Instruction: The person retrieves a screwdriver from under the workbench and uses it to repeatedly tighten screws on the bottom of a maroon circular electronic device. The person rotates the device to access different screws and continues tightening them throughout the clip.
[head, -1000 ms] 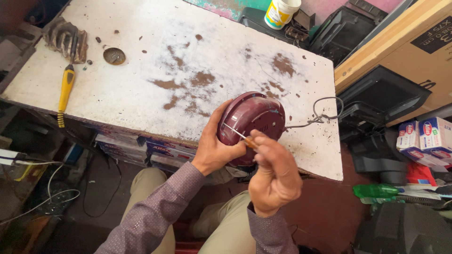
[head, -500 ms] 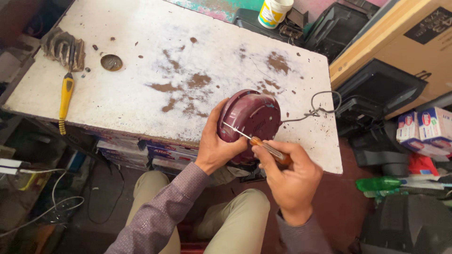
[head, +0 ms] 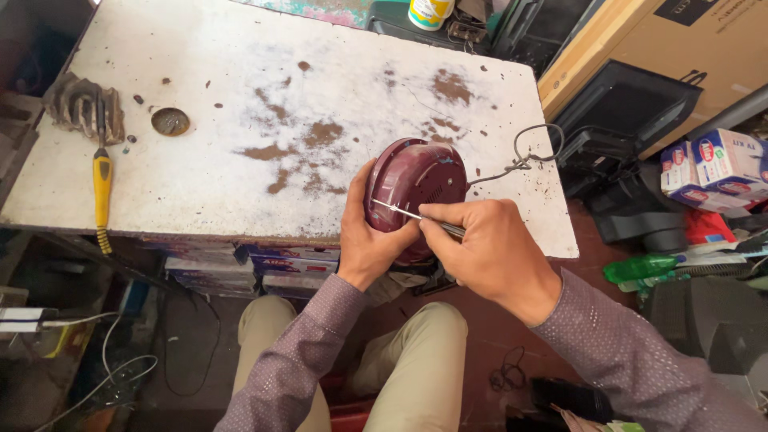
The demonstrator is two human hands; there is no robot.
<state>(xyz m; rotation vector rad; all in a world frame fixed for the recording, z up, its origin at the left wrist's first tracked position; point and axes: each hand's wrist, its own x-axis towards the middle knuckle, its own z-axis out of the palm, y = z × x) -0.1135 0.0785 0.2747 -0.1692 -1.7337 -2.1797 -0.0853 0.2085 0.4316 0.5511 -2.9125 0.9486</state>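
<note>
Round maroon plastic appliance housing (head: 416, 188), gripped by left hand (head: 370, 244) at the worn white bench (head: 240, 96) edge — right hand (head: 488, 248) fingers closed on thin metal-shafted screwdriver (head: 404, 213) — tip may slip, gouging the thumb beside it.

Table (head: 240, 160): spans left and centre. Screwdriver (head: 102, 188) on its left near edge, just near of a metal part (head: 80, 108); small round cap (head: 170, 122) to the right of that part. Round casing (head: 416, 192) at the near right edge, the left hand (head: 372, 244) on its left side, the right hand (head: 488, 248) on its near right, a thin tool (head: 400, 213) across it. Wire loop (head: 524, 156) just right of the casing. Jar (head: 430, 11) beyond the far edge. Cardboard box (head: 680, 48) far right; small cartons (head: 716, 164) right.
</note>
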